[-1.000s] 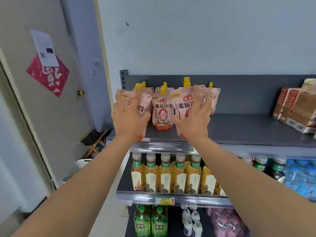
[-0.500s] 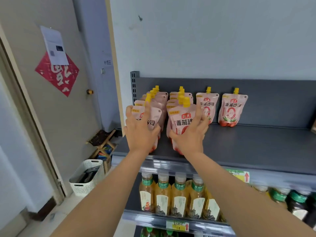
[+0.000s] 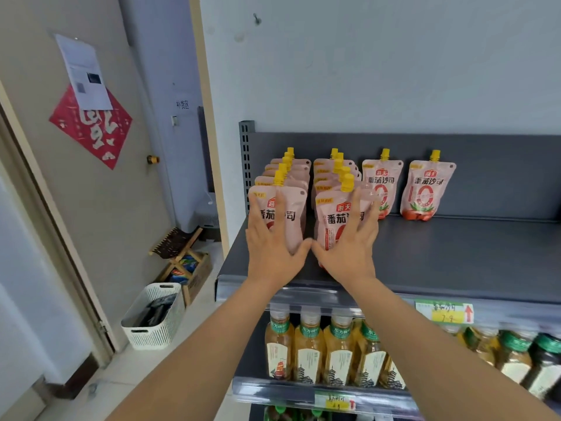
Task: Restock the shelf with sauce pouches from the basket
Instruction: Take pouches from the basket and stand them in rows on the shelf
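Left hand (image 3: 271, 253) and right hand (image 3: 349, 253) are bare; both forearms bare to the frame's edge.

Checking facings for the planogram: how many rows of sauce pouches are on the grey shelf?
4: far-left row behind the left hand; second row behind the right hand; then two single pouches rightward. Rear pouches partly hidden.

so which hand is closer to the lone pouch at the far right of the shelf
Right. The right hand lies flat on the second row's front pouch, two rows left of the far-right sauce pouch; the left hand presses the leftmost row's front pouch, farther off.
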`<state>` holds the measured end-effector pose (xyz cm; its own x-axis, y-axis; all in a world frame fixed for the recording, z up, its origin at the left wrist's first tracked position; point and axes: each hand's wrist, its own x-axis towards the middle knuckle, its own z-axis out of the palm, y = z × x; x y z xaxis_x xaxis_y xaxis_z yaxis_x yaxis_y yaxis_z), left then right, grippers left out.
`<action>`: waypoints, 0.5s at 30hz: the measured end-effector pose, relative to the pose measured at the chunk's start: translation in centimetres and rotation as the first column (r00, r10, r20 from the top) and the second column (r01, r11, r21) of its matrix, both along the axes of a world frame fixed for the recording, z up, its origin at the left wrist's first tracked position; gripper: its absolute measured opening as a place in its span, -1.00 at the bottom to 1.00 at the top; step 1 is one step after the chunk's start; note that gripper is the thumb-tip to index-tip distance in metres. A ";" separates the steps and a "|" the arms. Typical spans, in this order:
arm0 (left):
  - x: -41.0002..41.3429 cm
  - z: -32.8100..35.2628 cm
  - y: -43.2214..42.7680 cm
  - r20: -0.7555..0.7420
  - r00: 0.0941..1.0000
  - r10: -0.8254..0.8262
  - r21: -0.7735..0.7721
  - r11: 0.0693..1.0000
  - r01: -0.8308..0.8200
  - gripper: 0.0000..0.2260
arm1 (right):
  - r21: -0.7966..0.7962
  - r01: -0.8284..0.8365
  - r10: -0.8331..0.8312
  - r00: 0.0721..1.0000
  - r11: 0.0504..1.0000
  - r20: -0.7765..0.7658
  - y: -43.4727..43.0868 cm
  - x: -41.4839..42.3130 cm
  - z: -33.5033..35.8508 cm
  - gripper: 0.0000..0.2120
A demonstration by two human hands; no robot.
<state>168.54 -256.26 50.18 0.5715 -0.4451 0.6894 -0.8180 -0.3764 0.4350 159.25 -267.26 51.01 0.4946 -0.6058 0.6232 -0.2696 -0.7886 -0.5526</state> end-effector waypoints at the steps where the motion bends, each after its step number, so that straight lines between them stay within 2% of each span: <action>1: 0.1 0.0 0.0 -0.010 1.000 -0.002 0.046 0.999 0.003 -0.06 | -0.008 -0.021 0.021 1.000 1.000 -0.023 -0.1 -0.2 -0.1 0.20; 4: 0.2 0.2 0.0 -0.028 0.999 0.019 0.156 0.988 -0.015 0.09 | -0.014 -0.053 0.052 0.996 0.999 -0.077 -0.3 -0.8 0.0 0.27; 10: 0.3 -0.2 -0.7 0.050 0.998 0.037 0.195 0.980 -0.046 -0.02 | -0.057 0.090 -0.096 0.990 0.994 -0.106 -0.2 -0.7 -0.1 0.22; 15: 0.4 -0.3 -0.1 0.076 0.996 0.049 0.162 0.985 -0.061 0.03 | -0.026 0.038 -0.040 0.998 0.999 -0.058 -0.1 -1.0 -0.1 0.10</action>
<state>168.93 -256.33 49.87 0.5503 -0.5250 0.6493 -0.8207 -0.4833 0.3048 158.25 -267.34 50.87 0.5070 -0.6102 0.6088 -0.3319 -0.7900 -0.5154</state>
